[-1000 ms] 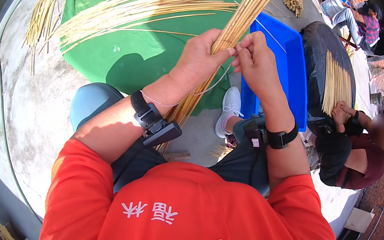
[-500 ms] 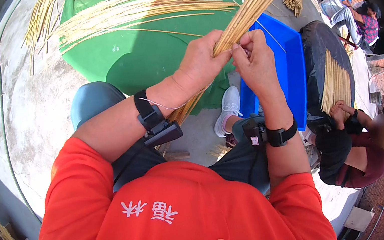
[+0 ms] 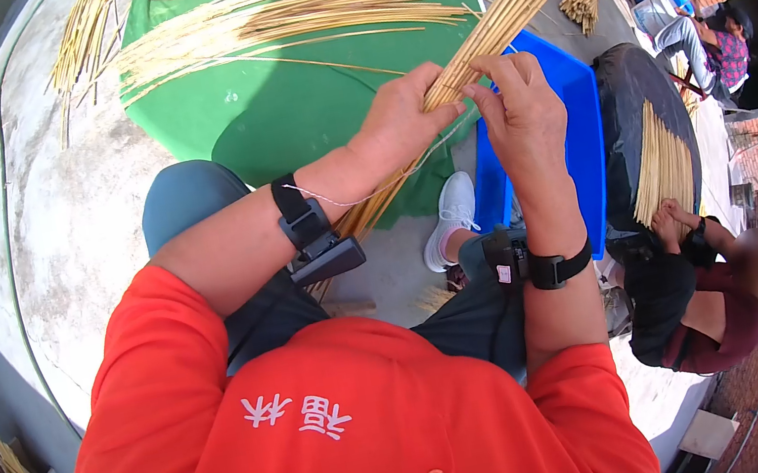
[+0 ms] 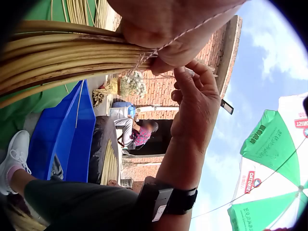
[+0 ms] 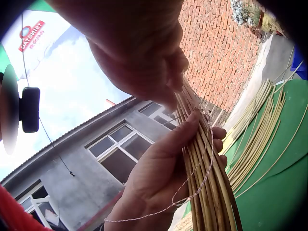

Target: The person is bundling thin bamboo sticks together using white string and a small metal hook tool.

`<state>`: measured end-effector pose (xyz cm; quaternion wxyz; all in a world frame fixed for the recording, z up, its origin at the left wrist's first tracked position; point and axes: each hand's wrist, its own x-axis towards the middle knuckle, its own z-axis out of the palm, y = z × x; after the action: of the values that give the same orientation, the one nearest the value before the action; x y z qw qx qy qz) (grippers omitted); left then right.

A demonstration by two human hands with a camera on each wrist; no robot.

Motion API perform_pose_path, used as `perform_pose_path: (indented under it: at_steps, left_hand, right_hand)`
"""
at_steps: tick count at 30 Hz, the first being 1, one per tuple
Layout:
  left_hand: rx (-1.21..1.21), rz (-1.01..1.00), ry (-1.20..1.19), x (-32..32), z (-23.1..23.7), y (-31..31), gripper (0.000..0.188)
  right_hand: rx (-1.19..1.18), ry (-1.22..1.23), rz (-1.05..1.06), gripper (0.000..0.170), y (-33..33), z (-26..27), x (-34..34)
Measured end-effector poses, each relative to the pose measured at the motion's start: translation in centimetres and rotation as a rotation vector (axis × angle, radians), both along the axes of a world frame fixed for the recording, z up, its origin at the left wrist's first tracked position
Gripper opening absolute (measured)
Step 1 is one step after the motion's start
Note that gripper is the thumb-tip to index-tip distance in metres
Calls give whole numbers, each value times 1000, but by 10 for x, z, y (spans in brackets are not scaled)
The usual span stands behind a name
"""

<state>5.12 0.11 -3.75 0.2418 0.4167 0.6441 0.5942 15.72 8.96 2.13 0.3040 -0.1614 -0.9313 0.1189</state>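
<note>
A thick bundle of dry plant stalks [image 3: 516, 8] with feathery tops slants across the head view. My left hand [image 3: 394, 119] grips it, thumb laid along the stalks. A thin pink-and-white twisted string [image 4: 192, 30] runs from the left wrist across that hand to the bundle; in the right wrist view it hangs in a loose loop beside the stalks. My right hand [image 3: 527, 116] is at the bundle just beyond the left thumb, thumb and index finger pinching the string close against the stalks. Its fingertips are partly hidden in the right wrist view.
Loose stalks [image 3: 331, 12] lie on a green cloth [image 3: 281, 132]. A blue bin [image 3: 581, 127] stands by the right forearm, beside a black-covered mound [image 3: 624, 110]. Farther right sits a person [image 3: 722, 309] holding stalks [image 3: 662, 159]; another person [image 3: 729, 53] sits behind.
My right hand has shifted slightly right and its fingers have spread a little from their tighter curl at the bundle. The left hand keeps its grip, and the bundle has barely moved.
</note>
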Motion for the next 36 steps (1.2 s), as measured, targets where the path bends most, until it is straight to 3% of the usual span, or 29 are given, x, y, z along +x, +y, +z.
perform_pose_path:
  at_steps: [8,11,17,22,31,36]
  left_hand:
    - [-21,-5,46,2,-7,5,27]
    - [-2,10,79,3,-9,6,30]
    - [-25,-6,62,1,-8,5,26]
    - [103,14,53,5,-13,4,24]
    - [16,63,60,-5,-6,3,25]
    - [57,66,42,-3,-5,7,25]
  right_hand:
    - [45,-50,108,15,6,-12,0]
    - [168,-43,72,15,5,-16,-2]
    - [351,97,105,16,5,-21,-12]
    - [424,208,215,18,3,-24,-20]
    - [282,50,73,10,-1,-17,-21]
    - [413,109,72,13,2,-19,-23]
